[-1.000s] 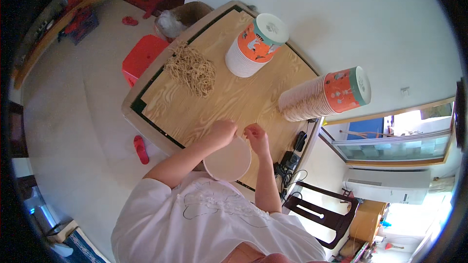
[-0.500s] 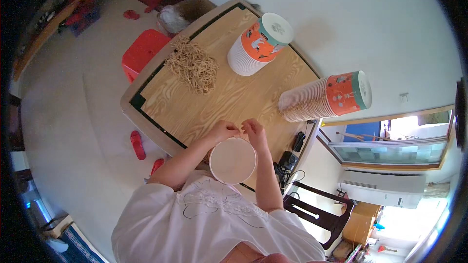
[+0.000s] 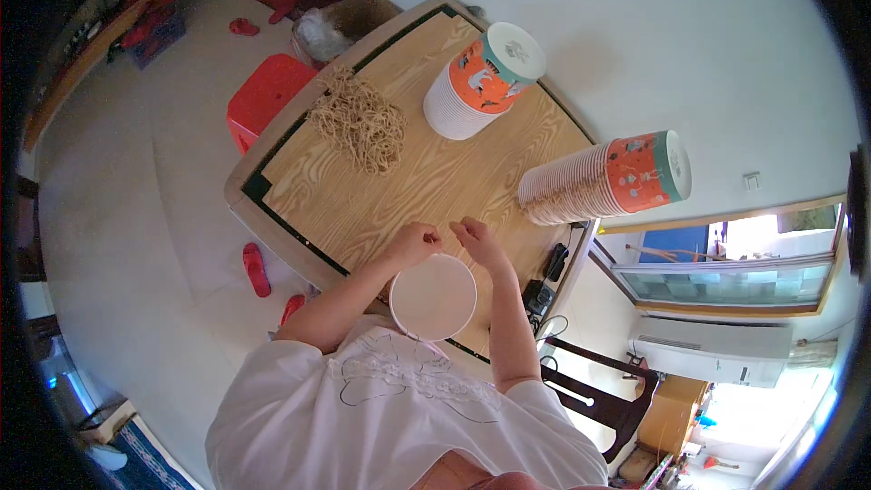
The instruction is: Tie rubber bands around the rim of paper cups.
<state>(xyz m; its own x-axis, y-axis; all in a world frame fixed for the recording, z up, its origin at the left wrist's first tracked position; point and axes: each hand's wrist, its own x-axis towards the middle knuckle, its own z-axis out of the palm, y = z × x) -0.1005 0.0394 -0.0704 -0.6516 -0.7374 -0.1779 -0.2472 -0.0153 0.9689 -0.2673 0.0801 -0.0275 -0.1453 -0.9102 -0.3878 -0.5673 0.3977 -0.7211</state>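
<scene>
A white paper bucket (image 3: 434, 298) stands mouth up at the near edge of the table, against my body. Just beyond its far rim, my left hand (image 3: 415, 243) is closed in a pinch. My right hand (image 3: 476, 240) is pinched too, a short gap to the right of the left one. Whatever lies between the fingertips is too small to make out. Farther off lies a tangled heap of brown twine (image 3: 361, 124). Two stacks of upturned paper buckets rise behind: one stack (image 3: 481, 82) at the back, another stack (image 3: 603, 180) at the right, with brown strands along its rims.
The wood-grain table (image 3: 354, 209) meets a white wall (image 3: 617, 27). Black adapters and cables (image 3: 537, 298) lie at its right edge, near a dark chair (image 3: 599, 390). A red stool (image 3: 269, 98) and a bin (image 3: 358, 18) stand beyond the left side.
My right hand has shifted slightly, its forearm swinging outward to the right. The left hand stays nearly in place. The bucket has hardly moved.
</scene>
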